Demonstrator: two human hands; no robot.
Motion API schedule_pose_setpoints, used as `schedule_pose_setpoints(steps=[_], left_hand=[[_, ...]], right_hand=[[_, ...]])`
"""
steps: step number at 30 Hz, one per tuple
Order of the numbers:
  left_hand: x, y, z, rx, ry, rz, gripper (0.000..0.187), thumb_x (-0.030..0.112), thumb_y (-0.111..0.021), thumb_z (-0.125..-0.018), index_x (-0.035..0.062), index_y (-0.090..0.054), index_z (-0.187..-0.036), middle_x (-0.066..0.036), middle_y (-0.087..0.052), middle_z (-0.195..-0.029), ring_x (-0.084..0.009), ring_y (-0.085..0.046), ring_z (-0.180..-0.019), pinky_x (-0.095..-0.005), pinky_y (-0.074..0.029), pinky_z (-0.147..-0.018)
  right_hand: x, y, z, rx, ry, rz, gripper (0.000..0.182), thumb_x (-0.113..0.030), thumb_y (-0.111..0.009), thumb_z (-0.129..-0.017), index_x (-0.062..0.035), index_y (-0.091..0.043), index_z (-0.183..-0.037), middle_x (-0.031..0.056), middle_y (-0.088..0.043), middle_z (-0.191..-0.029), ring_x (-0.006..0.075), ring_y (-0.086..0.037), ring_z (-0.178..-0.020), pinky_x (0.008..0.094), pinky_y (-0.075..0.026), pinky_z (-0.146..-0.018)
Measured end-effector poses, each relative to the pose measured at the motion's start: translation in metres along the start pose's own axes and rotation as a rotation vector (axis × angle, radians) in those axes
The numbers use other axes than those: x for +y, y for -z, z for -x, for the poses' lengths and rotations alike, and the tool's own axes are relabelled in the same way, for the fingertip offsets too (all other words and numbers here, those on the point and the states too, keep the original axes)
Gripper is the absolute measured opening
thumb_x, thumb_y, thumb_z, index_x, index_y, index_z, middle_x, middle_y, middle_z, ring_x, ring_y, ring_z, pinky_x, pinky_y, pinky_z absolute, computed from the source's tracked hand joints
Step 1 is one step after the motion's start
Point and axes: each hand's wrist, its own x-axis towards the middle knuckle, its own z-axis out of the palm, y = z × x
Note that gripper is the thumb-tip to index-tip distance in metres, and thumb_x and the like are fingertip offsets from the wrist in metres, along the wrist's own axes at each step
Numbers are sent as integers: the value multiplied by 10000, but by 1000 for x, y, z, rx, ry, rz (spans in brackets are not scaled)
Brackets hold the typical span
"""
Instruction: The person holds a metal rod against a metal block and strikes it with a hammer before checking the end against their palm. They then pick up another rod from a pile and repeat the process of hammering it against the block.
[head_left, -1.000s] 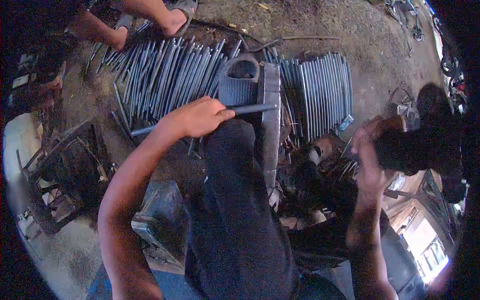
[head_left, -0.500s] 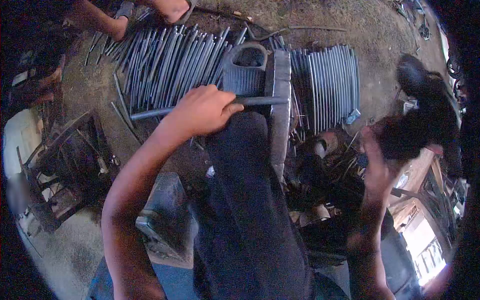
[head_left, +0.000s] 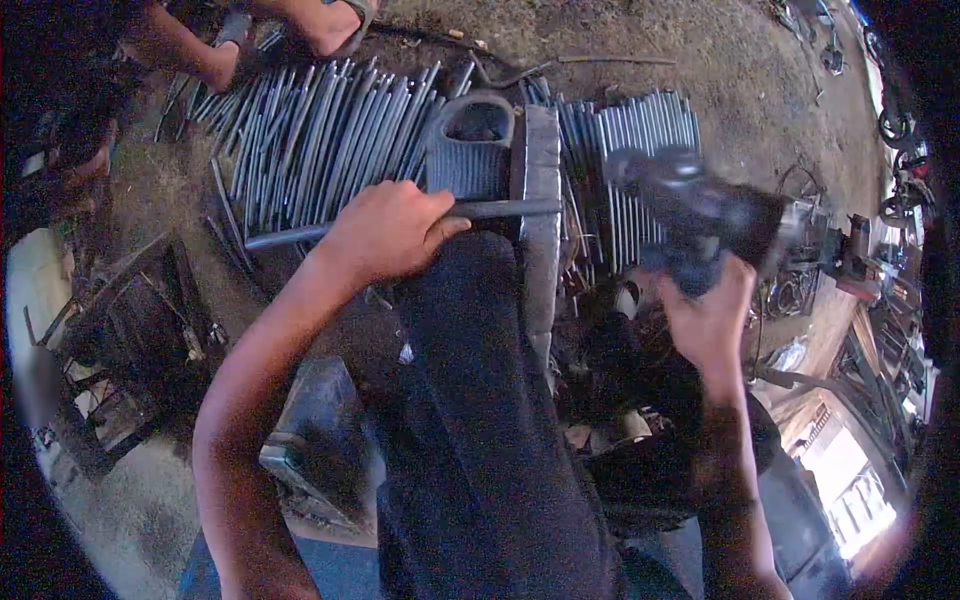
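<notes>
My left hand (head_left: 395, 230) grips a grey metal rod (head_left: 495, 209) with its fingers wrapped round it. The rod lies crosswise above my dark trouser leg (head_left: 470, 330), and its right end rests on an upright-looking flat metal bar (head_left: 541, 180) with a bright edge. My right hand (head_left: 712, 310) is closed round a dark, bulky tool (head_left: 710, 205) to the right of that bar. Motion smears the tool, so its exact kind cannot be made out. Just beyond the rod is a ridged grey piece (head_left: 470, 170) with an oval opening.
Many metal rods (head_left: 330, 130) lie side by side on the dirt ground, with another row (head_left: 650, 125) farther right. Another person's feet (head_left: 320, 25) are at the upper left. A dark metal frame (head_left: 130, 340) stands left; assorted scrap and equipment (head_left: 860, 260) lie along the right.
My right hand has swung the dark tool leftward, closer to the flat bar. My left hand still holds the rod across the bar; the whole view has shifted slightly.
</notes>
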Motion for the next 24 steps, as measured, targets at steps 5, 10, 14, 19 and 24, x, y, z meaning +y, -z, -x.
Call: schedule_pose_setpoints(steps=[5, 10, 14, 19, 24], left_hand=[[-7, -9, 5, 85, -37, 11, 373, 424, -525, -928, 55, -580, -928, -219, -618, -713, -442, -614, -720, -552, -479, -661], [-14, -17, 2, 28, -39, -101, 325, 384, -561, -908, 60, -597, -902, -215, -620, -686, -414, -641, -700, -513, -515, -625], [1, -16, 7, 9, -51, -89, 307, 370, -569, -907, 67, -597, -944, -201, -624, -679, -414, -644, -697, -513, -516, -627], [8, -8, 6, -34, 55, -87, 307, 361, -562, -912, 105, -606, -1075, -192, -632, -691, -396, -642, -679, -516, -506, -622], [3, -10, 12, 7, 2, -70, 306, 342, -540, -926, 119, -598, -1128, -192, -639, -720, -394, -641, -694, -521, -502, -640]], right_hand=[[-22, 29, 7, 258, -22, -755, 126, -39, -631, -844, -39, -603, -967, 43, -609, -867, 212, -568, -707, 333, -493, -720], [32, -75, 14, -213, -154, 79, 368, -91, -715, -673, 33, -616, -1006, 148, -656, -758, 250, -634, -700, 378, -515, -724], [31, -70, 30, -246, -399, -80, 571, -195, -754, -580, 14, -609, -1091, 255, -631, -901, 426, -610, -890, 467, -493, -816], [24, -25, 30, -169, -273, -155, 501, -187, -744, -603, -45, -649, -1074, 216, -656, -1000, 383, -629, -938, 421, -502, -839], [-15, 12, 21, 299, 60, -470, 303, -118, -716, -726, -60, -687, -1022, 72, -706, -963, 251, -669, -909, 383, -473, -906]])
